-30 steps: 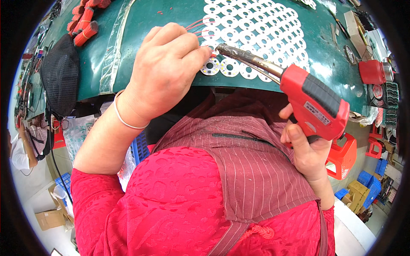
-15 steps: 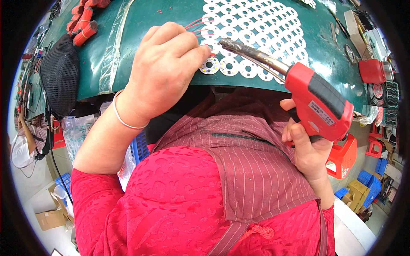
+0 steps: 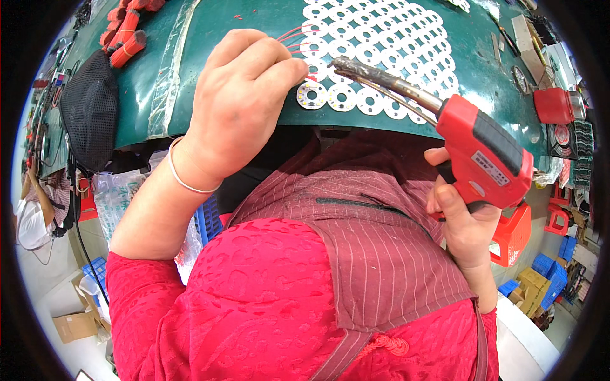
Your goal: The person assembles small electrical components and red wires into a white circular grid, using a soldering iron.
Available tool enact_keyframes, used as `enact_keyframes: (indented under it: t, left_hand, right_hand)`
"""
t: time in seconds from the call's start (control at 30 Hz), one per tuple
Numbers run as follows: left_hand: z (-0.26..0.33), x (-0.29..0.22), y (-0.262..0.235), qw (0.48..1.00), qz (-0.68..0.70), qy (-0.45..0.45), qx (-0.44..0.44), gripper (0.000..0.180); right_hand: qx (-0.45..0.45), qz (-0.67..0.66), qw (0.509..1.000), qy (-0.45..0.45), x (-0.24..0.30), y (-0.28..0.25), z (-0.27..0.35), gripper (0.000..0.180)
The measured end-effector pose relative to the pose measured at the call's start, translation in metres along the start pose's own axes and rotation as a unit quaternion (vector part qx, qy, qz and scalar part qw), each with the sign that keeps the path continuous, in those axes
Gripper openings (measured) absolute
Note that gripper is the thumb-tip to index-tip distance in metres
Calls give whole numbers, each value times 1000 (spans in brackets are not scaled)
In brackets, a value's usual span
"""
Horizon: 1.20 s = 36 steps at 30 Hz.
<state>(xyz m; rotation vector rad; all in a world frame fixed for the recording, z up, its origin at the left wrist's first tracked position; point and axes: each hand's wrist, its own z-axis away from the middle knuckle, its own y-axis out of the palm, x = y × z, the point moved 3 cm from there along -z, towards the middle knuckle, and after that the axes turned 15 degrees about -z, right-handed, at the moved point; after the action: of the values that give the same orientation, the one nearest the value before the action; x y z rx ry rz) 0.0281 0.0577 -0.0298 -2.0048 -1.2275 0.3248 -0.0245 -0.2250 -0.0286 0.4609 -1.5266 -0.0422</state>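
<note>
My right hand grips the handle of a red soldering gun. Its metal tip rests over a sheet of white round circuit discs lying on the green worktop. My left hand is closed on thin red wires, pinching them between thumb and fingers at the left edge of the disc sheet, close to the gun's tip. A thin bangle sits on my left wrist.
A black mesh cover and a bundle of red parts lie at the left of the worktop. Small tools and a red box sit at the right. Red stools, blue crates and cardboard boxes stand on the floor below.
The soldering gun's tip has shifted a little up and left across the disc sheet, toward my left fingers. My left hand keeps its hold on the wires.
</note>
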Motion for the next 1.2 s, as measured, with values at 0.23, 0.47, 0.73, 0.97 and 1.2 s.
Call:
enact_keyframes:
  t: [0.23, 0.47, 0.73, 0.97, 1.2]
  left_hand:
    - [5, -6, -10, 1000, 6, 10, -4, 23]
    - [12, -8, -15, 1000, 25, 18, 2, 24]
    - [8, -7, -15, 999, 27, 16, 27, 20]
    - [7, -7, -16, 998, 31, 17, 49, 18]
    - [7, -7, -16, 998, 32, 14, 49, 19]
  right_hand:
    - [4, 75, 997, -12, 1, 3, 2, 49]
    - [24, 97, 995, -20, 1, 1, 6, 48]
    - [30, 106, 994, -2, 1, 5, 8, 44]
    - [27, 119, 993, -4, 0, 4, 9, 42]
    - [61, 137, 989, 1, -5, -5, 11, 42]
